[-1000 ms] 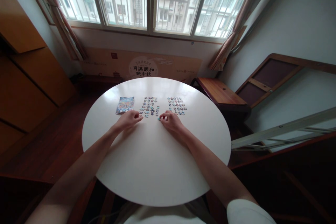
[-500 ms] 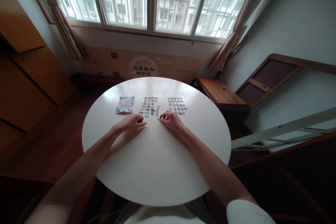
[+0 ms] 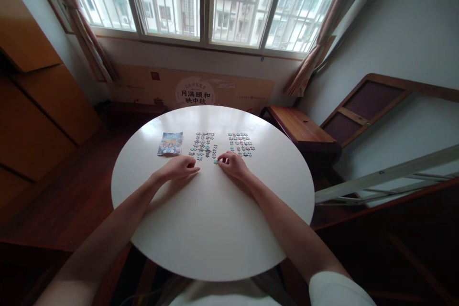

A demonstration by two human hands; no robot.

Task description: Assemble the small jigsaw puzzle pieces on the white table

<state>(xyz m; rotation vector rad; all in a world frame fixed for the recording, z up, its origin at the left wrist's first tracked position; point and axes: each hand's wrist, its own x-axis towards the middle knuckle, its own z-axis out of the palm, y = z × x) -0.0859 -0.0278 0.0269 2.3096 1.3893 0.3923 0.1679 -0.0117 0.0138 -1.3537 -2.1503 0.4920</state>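
The right hand's [image 3: 234, 164] grip is pinched nearly closed on the edge of a teal jigsaw piece [image 3: 215, 162], low over the white desk [image 3: 215, 234]. The left hand [image 3: 180, 166] curls loosely, contents unclear. Beyond lie two jigsaw-piece clusters [image 3: 241, 136] and a printed sheet [image 3: 170, 143].

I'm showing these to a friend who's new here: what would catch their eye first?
The rounded white table in the middle, with bright barred windows beyond. On its far half lie two clusters of puzzle pieces, a colourful sheet to their left. Just in front, the right hand has a teal piece at its fingertips.
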